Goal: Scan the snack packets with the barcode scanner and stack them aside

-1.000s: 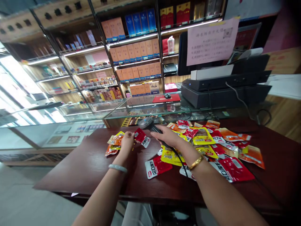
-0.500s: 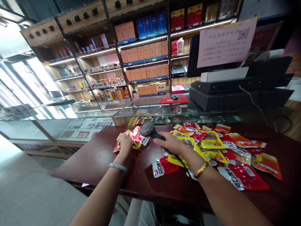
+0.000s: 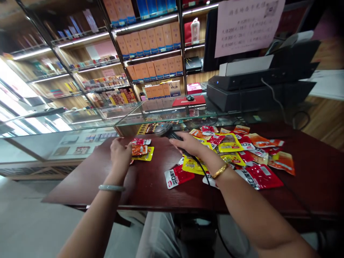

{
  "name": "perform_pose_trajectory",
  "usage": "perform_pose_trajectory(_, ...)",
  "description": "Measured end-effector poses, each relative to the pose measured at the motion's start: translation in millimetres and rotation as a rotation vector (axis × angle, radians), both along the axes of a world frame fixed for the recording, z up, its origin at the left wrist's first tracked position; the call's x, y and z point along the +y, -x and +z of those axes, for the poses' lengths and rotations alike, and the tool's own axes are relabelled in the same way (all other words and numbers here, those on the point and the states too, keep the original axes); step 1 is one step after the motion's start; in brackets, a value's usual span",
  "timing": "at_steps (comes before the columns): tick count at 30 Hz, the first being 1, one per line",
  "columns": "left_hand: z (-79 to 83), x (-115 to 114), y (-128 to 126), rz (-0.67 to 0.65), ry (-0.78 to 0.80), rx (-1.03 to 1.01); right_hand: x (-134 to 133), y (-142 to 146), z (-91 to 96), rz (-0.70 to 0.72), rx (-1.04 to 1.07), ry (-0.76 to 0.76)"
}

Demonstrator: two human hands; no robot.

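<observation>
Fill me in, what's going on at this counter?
A person is working at a dark wooden table. Their right hand grips a corded scanner, its head turned toward a small stack of snack packets. Their left hand sits at the edge of that stack. A much bigger loose pile of packets lies to the right, with a cash register behind it.

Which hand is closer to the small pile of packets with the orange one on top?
Left. The left hand sits at the left edge of the pile; the right hand grips the scanner further right, apart from it.
</observation>
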State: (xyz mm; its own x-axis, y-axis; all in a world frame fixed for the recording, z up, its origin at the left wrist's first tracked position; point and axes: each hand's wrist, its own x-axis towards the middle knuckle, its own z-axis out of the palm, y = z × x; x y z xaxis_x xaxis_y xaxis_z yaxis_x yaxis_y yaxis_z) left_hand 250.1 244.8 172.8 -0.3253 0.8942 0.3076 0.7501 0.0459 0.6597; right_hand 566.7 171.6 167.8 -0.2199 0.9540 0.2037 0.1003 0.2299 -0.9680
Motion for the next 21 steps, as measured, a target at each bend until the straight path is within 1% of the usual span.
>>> perform_pose_trajectory(1,-3.1,-10.1,-7.9,-0.076,0.032,0.071,-0.4,-0.6,0.5,0.008,-0.005,-0.012)
perform_pose_trajectory(2,-7.8,-22.1,-17.8,-0.182,0.075,0.146,-0.7,-0.9,0.8,0.017,-0.01,-0.023)
perform_pose_trajectory(3,-13.8,-35.5,-29.0,-0.306,0.131,0.216,-1.0,-1.1,0.9,0.025,-0.014,-0.03)
perform_pose_trajectory(5,-28.1,-64.0,-53.1,-0.544,0.189,0.352,-1.1,-1.0,0.8,0.036,-0.022,-0.032)
perform_pose_trajectory(6,-35.2,-77.6,-64.7,-0.618,0.214,0.415,-1.0,-0.7,0.6,0.039,-0.026,-0.03)
perform_pose_trajectory(8,-46.3,-99.2,-84.2,-0.682,0.253,0.492,-0.3,-0.1,0.0,0.035,-0.029,-0.025)
perform_pose_trajectory(9,-49.7,-106.1,-91.3,-0.685,0.268,0.509,0.0,0.2,-0.3,0.034,-0.03,-0.023)
perform_pose_trajectory(11,-52.4,-111.1,-98.4,-0.673,0.297,0.504,0.4,0.6,-0.7,0.023,-0.03,-0.012)
perform_pose_trajectory(14,-51.8,-101.2,-90.1,-0.634,0.366,0.375,0.1,0.6,-0.5,0.006,-0.032,0.002)
perform_pose_trajectory(15,-52.2,-95.4,-82.8,-0.604,0.378,0.292,-0.2,0.6,-0.1,0.005,-0.033,0.004)
perform_pose_trajectory(17,-55.7,-83.6,-63.5,-0.501,0.35,0.073,-1.3,0.8,1.5,0.012,-0.034,0.004)
perform_pose_trajectory(19,-61.9,-74.1,-42.3,-0.369,0.278,-0.186,-3.1,1.5,3.9,0.025,-0.031,0.005)
perform_pose_trajectory(21,-68.8,-68.7,-23.9,-0.273,0.204,-0.418,-5.5,2.8,6.2,0.039,-0.026,0.009)
